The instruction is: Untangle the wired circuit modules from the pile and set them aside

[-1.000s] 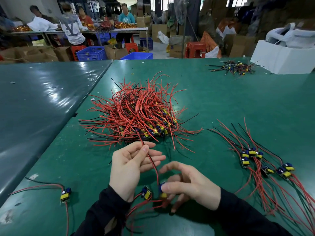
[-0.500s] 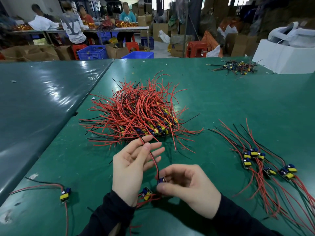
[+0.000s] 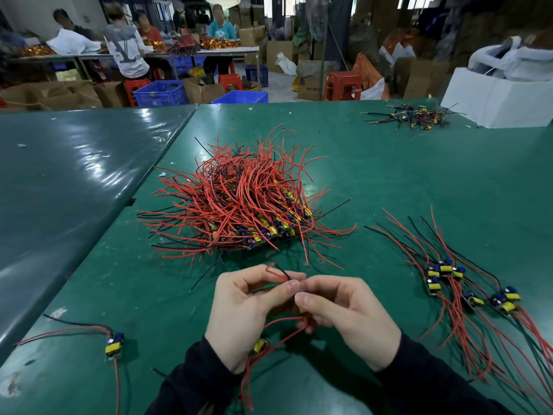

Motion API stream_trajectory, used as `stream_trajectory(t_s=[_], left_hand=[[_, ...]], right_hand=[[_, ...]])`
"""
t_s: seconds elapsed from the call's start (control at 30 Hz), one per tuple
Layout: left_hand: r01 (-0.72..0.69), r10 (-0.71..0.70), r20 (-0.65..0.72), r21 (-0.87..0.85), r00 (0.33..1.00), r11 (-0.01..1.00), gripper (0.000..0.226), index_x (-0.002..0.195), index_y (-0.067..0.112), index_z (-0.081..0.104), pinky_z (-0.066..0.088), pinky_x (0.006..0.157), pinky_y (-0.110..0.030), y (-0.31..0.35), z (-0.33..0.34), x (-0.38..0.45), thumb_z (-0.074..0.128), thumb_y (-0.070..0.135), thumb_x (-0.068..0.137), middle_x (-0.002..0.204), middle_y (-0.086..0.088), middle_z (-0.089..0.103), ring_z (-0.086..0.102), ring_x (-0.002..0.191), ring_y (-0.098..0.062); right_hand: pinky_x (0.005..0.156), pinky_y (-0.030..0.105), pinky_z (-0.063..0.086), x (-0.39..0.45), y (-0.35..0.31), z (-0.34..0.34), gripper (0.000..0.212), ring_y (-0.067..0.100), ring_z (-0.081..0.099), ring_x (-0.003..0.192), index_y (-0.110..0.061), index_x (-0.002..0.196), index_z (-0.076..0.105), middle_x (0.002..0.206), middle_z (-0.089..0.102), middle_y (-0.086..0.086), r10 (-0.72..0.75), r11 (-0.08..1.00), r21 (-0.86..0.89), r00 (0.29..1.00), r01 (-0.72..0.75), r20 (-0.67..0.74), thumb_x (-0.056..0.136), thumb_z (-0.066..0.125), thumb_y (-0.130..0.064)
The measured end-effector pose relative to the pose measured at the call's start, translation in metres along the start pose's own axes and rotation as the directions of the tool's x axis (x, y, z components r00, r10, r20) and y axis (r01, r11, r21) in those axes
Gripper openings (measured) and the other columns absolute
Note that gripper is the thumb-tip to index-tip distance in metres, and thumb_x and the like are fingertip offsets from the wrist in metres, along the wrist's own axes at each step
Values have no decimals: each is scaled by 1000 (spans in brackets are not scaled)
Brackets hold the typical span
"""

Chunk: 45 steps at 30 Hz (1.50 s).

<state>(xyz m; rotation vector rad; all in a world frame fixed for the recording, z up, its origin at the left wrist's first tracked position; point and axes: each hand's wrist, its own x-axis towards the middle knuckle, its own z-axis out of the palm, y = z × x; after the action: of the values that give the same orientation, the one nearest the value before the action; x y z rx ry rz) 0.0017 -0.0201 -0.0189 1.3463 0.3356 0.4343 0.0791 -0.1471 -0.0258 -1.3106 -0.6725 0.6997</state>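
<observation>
left hand [image 3: 239,313] pinches red and black wires [image 3: 276,275]; right hand [image 3: 344,319] pinches a small module [image 3: 300,295] between them, above the worktop [image 3: 389,175]. step: freeing two snagged modules. next, likely part them and lay them beside the sorted row [image 3: 466,295], away from the pile [image 3: 239,205].

Far beyond the fingers, people sit at a table [image 3: 197,52]; blue crates [image 3: 160,93], red stools [image 3: 342,85], cardboard boxes [image 3: 203,91] around.

Above the green counter [image 3: 389,181], the left hand [image 3: 242,313] pinches red and black wires [image 3: 278,275] while the right hand [image 3: 344,316] holds a small module [image 3: 300,293]; the tangled pile [image 3: 239,205] lies just beyond, sorted modules [image 3: 466,292] at right
</observation>
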Motion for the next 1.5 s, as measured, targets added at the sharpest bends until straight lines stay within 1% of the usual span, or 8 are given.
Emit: stream_trajectory(t_s=[0.17, 0.3, 0.57, 0.8, 0.93, 1.1, 1.3, 1.5], left_hand=[[73, -73, 5, -10, 997, 997, 21, 69, -2, 72, 58, 73, -38, 0, -4, 2, 70, 18, 64, 84, -18, 73, 70, 75, -25], [56, -56, 28, 10, 998, 998, 21, 73, -6, 72, 60, 65, -33, -1, 1, 0, 69, 14, 66, 84, -17, 74, 70, 72, -21], [69, -69, 0, 6, 998, 998, 18, 79, 5, 76, 51, 51, -22, 5, -12, 6, 65, 17, 71, 73, -9, 69, 64, 63, -15], [213, -198, 94, -192, 976, 958, 28, 69, 6, 75, 55, 57, -25, 6, -11, 7, 53, 19, 78, 72, -16, 71, 69, 63, -19], [264, -243, 107, -276, 964, 924, 28, 69, 10, 76, 57, 60, -28, 6, -15, 11, 53, 23, 78, 70, -11, 71, 71, 70, -21], [302, -290, 89, -347, 953, 888, 32, 65, 12, 75, 58, 64, -29, 6, -16, 12, 53, 31, 78, 65, -7, 67, 71, 70, -20], [350, -297, 187, -450, 937, 821, 34, 52, 15, 56, 49, 79, -33, 8, -16, 9, 51, 29, 82, 51, 0, 41, 62, 63, -17], [320, -297, 123, -457, 947, 830, 30, 55, 15, 63, 48, 80, -36, 8, -14, 13, 53, 28, 79, 53, -1, 52, 68, 67, -18]], right_hand=[[44, 18, 41, 1, 0, 2, 5, 9, 48, 42, -11, 63, 63, 51, 55, 0, 26, 995, -92, 998, -31, -53, 67, 60, -9], [39, 19, 34, 1, 3, 1, 19, 13, 39, 40, -16, 48, 57, 46, 45, -2, 24, 995, -96, 995, -33, -99, 66, 52, -14], [54, 20, 34, -1, 10, -3, 19, 4, 41, 50, -16, 62, 56, 53, 46, -8, -196, 924, -350, 977, 156, -83, 78, 62, -23], [61, 29, 44, -7, 3, 4, 19, 4, 46, 59, -21, 68, 54, 60, 45, -10, -320, 822, -470, 943, 322, 88, 82, 63, -13], [59, 12, 35, -5, 3, 1, 17, -3, 45, 56, -14, 66, 55, 58, 44, -11, -327, 797, -518, 943, 311, 62, 81, 64, -14], [56, 13, 33, -4, 5, 1, 18, 2, 39, 53, -17, 64, 56, 56, 44, -10, -316, 794, -538, 948, 284, 33, 79, 65, -17], [57, 17, 36, -5, 2, 4, 19, 4, 40, 56, -14, 66, 55, 60, 45, -8, -321, 762, -535, 930, 365, 178, 81, 65, -10], [56, 16, 35, -4, 1, -2, 20, 2, 39, 55, -21, 66, 54, 58, 44, -11, -300, 782, -538, 947, 315, 120, 81, 64, -14]])
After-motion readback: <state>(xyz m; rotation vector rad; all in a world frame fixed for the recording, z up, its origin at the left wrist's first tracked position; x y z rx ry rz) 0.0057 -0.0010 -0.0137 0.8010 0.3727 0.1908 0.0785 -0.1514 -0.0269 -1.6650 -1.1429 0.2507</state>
